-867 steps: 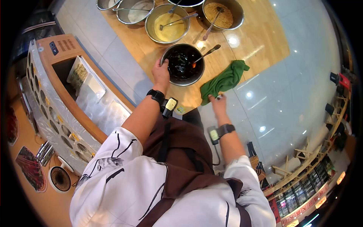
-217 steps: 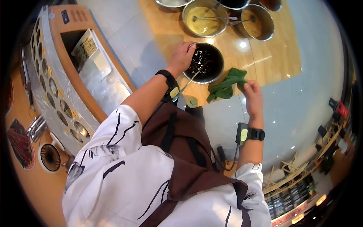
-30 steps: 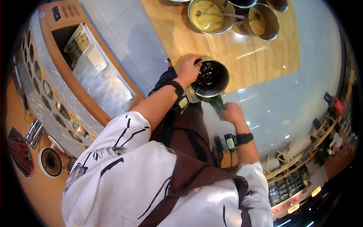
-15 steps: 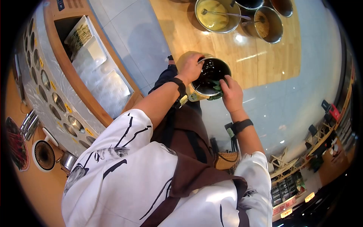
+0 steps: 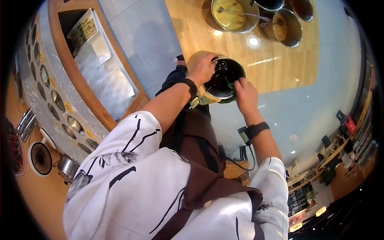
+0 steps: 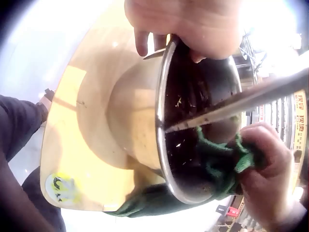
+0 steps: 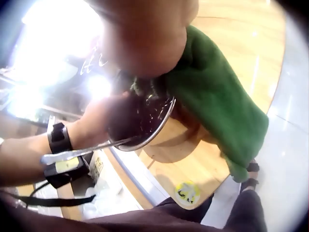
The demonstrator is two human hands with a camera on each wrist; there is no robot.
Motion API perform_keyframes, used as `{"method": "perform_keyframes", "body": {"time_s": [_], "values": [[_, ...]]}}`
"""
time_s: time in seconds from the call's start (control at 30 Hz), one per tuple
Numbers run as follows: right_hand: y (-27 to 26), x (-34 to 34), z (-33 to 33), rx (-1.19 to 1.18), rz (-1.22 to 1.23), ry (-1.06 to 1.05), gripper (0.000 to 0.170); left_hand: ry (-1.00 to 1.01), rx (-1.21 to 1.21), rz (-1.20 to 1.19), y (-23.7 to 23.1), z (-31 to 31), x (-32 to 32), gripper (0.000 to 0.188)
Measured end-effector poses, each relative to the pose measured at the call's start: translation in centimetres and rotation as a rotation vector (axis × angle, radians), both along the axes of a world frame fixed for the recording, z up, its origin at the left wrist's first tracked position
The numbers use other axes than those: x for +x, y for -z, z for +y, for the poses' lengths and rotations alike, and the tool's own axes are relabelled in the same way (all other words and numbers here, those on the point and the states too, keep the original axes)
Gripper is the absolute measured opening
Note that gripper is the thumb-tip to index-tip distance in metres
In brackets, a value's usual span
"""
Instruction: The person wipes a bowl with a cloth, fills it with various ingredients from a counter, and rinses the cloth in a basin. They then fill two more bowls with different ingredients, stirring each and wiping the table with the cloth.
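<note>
My left hand [image 5: 203, 69] grips the rim of a round steel bowl [image 6: 140, 111] holding dark sauce. In the left wrist view its fingers lie outside the wall and the thumb inside. The bowl is tilted close over the table corner. A long-handled metal spoon [image 6: 231, 108] leans out over the rim. My right hand [image 5: 247, 97] holds a green cloth [image 7: 217, 96] at the opposite rim. Part of the cloth is bunched against the inside wall, and the rest hangs down outside below the bowl.
Farther back on the wooden table [image 5: 280, 68] stand a steel bowl of yellow sauce [image 5: 252, 23] and one of brown crumbs [image 5: 294, 34], both with spoons, among others. A round sticker [image 7: 187, 193] marks the near table corner. At left runs a wood-edged counter [image 5: 66, 52].
Seven seconds ago the cloth lay beside the bowl on the table. The bowl has since moved toward the near corner. In the last second my right hand brought the cloth up to the rim and inside.
</note>
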State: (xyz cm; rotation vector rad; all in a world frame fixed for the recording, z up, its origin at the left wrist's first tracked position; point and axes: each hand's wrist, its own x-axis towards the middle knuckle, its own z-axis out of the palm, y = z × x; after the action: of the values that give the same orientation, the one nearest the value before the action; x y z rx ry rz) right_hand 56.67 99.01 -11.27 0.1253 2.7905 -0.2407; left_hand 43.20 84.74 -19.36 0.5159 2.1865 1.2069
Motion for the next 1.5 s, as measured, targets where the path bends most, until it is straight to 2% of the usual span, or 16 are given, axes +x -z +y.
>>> {"method": "perform_keyframes", "body": {"time_s": [0.03,0.13,0.23,0.3,0.4,0.47,0.57,0.73,0.83,0.9,0.93,1.0,1.17,1.33,1.47,1.5], "values": [[0.0,-0.1,-0.1,-0.003,0.003,0.003,0.025,-0.004,-0.010,-0.007,-0.2,0.1,0.0,0.022],[-0.8,-0.4,-0.7,0.048,-0.221,-0.074,0.025,-0.017,-0.005,-0.001,0.4,0.0,0.2,0.022],[-1.9,-0.1,-1.4,0.080,-0.373,-0.120,0.032,-0.035,-0.003,0.009,0.4,0.2,0.3,0.022],[-1.7,0.9,-2.3,0.174,-0.287,-0.079,0.045,-0.042,-0.026,0.004,0.2,0.1,0.3,0.022],[-0.7,2.1,-3.2,0.095,-0.261,0.062,0.056,-0.058,-0.021,-0.020,0.2,0.2,0.4,0.022],[-0.3,2.6,-4.1,-0.007,-0.213,0.127,0.051,-0.058,-0.009,-0.005,0.3,0.2,0.4,0.021],[0.2,3.1,-5.8,-0.238,0.042,0.123,0.034,-0.047,-0.001,0.016,0.4,0.1,0.4,0.020],[0.7,1.8,-7.7,-0.343,0.122,0.120,0.035,-0.045,-0.004,0.019,0.6,0.2,0.5,0.020],[0.2,1.0,-7.4,-0.279,-0.016,0.146,0.029,-0.022,-0.013,0.014,0.6,0.0,0.3,0.020],[0.3,0.4,-6.1,-0.227,-0.253,0.083,0.019,0.001,-0.007,0.035,0.4,0.2,0.1,0.020],[0.3,0.2,-5.4,-0.225,-0.251,0.083,0.019,0.032,-0.025,0.048,0.2,0.2,-0.1,0.020],[0.3,0.0,-4.1,-0.103,-0.334,-0.085,0.011,0.055,-0.046,0.064,0.0,0.1,-0.5,0.020],[0.6,-0.3,-1.1,0.177,-0.431,-0.332,0.023,0.157,0.043,0.212,0.3,0.1,-0.7,0.021],[0.2,-1.3,1.9,0.340,-0.267,-0.452,0.031,0.228,0.025,0.289,0.3,0.2,-1.3,0.023],[0.2,-0.8,1.6,0.321,-0.173,-0.437,0.035,0.146,0.022,0.245,-0.1,0.1,-0.8,0.022],[0.9,0.0,0.8,0.312,-0.173,-0.363,0.036,0.148,0.026,0.245,-0.2,0.2,-0.6,0.022]]}}
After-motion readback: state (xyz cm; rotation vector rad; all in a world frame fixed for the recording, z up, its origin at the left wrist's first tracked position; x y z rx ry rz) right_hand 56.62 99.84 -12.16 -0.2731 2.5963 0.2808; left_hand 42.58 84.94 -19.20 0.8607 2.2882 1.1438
